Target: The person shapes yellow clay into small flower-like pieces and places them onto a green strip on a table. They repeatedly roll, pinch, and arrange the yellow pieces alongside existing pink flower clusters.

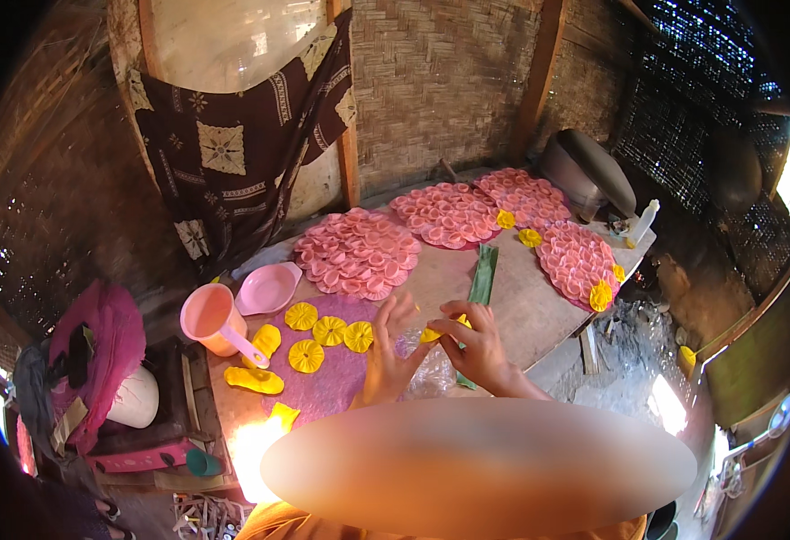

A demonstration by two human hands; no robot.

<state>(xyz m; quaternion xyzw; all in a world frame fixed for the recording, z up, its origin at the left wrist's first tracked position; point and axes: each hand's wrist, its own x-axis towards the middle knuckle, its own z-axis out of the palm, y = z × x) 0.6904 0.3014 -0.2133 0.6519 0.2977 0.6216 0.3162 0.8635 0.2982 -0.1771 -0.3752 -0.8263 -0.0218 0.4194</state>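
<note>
My right hand (pixel 478 346) pinches a small yellow dough-like piece (pixel 430 335) in front of me. Facing it, my left hand (pixel 389 346) has its fingers raised and apart, with nothing visible in it. Crumpled see-through plastic (pixel 430 373) lies below and between the two hands. Left of them, several ridged yellow rounds (pixel 329 330) rest on a purple sheet (pixel 296 387). A yellow lump (pixel 253 380) and another yellow piece (pixel 266 340) sit at that sheet's left edge. Just beyond my right hand is a green leaf strip (pixel 483 273).
Mats of overlapping pink rounds (pixel 359 252) spread along the table's (pixel 444 270) back and right, some with yellow pieces. On the left are a pink dipper (pixel 214 321) and pink bowl (pixel 269 288). A metal pot (pixel 584 171) and a bottle (pixel 644 221) stand far right.
</note>
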